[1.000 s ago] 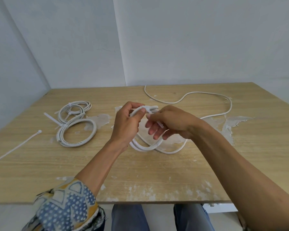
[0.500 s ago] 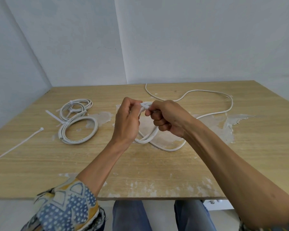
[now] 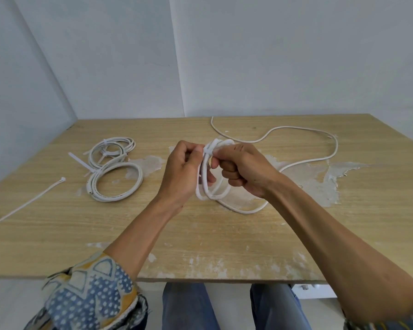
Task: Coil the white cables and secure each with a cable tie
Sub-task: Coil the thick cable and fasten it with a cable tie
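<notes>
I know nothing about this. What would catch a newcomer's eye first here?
Mid-table, the left hand and right hand both grip the top of a white cable coil held upright, its loose tail snaking across the wooden table behind. To the left lie a large tied coil, a smaller tied coil behind it, and a spare cable tie.

I'm seeing left grip (image 3: 184, 172) and right grip (image 3: 243, 170) sitting close together above desk (image 3: 200, 246) centre. Held coil (image 3: 212, 189) hanging between them. Cable tie (image 3: 209, 151) sitting at coil's top, between both grips. Loose cable (image 3: 296, 163) trailing right from coil, then curving back toward far edge. Nearer tied coil (image 3: 117, 182) lying left of grips, farther tied coil (image 3: 112, 148) lying just behind it, touching. Spare cable tie (image 3: 29, 201) lying further left, near desk's left edge.
</notes>
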